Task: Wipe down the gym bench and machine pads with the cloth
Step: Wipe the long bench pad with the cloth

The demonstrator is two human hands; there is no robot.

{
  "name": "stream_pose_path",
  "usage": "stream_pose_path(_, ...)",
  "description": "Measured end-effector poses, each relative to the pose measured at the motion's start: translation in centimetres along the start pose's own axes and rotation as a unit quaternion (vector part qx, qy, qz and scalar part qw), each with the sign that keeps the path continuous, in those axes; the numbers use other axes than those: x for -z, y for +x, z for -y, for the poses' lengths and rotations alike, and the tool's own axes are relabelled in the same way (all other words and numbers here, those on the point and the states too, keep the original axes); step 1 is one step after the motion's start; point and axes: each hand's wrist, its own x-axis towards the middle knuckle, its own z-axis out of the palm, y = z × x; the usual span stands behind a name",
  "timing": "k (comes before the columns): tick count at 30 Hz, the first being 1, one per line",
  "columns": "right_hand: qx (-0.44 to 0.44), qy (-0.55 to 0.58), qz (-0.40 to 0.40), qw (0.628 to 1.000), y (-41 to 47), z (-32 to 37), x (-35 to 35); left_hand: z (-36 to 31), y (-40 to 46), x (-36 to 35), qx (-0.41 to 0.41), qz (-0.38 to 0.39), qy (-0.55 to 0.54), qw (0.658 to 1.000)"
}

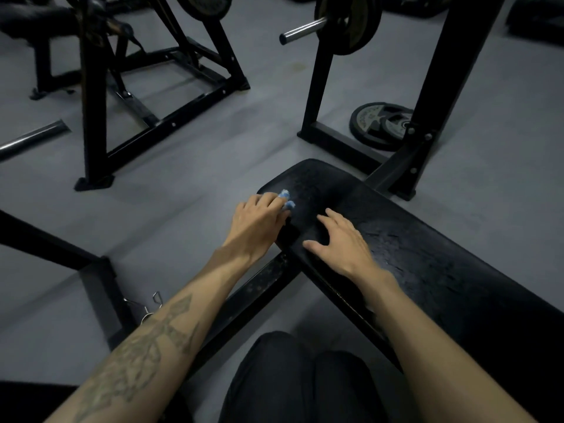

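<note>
Head view shows the left hand (pixel 258 216) clutching a blue cloth (pixel 286 199) at the far left edge of the black bench pad (pixel 427 254), apparently pressed against it, while the right hand (pixel 341 242) lies flat, fingers spread, just beside.

Bare room is left on the cracked black padded table (pixel 427 254) to the right; its far end is hemmed by black steel rack uprights (pixel 442 87), and grey floor (pixel 183 190) lies open at left
</note>
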Motion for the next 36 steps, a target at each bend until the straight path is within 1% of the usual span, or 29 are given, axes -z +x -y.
stream_pose_path(2,-0.016,0.026,0.015,0.999,-0.2,0.7,2.0,-0.3,0.2,1.7,-0.001,0.006,-0.004,1.0)
stream_pose_path(11,-0.024,0.008,-0.002,1.0,-3.8,5.5,7.9,-3.0,0.2,10.6,0.012,0.012,-0.031,0.999)
stream_pose_path(15,-0.032,0.01,-0.01,0.999,-5.9,7.9,12.3,-4.7,-0.6,15.2,0.014,0.043,-0.036,0.998)
stream_pose_path(20,-0.043,0.018,-0.007,0.999,-9.4,9.9,17.3,-7.3,-1.0,20.9,0.015,0.087,-0.015,0.996)
stream_pose_path(23,-0.046,0.006,0.001,0.999,-12.1,10.7,19.8,-9.4,-1.9,24.1,0.022,0.105,-0.032,0.994)
stream_pose_path(28,-0.07,0.01,0.014,0.997,-16.9,12.8,24.1,-12.9,-4.2,29.8,0.019,0.121,-0.046,0.991)
stream_pose_path(33,-0.061,0.014,0.012,0.998,-20.8,15.6,29.0,-15.4,-6.3,35.6,0.044,0.14,-0.063,0.987)
stream_pose_path(36,-0.054,0.013,0.011,0.998,-22.7,17.4,31.7,-16.3,-7.2,38.7,0.04,0.142,-0.063,0.987)
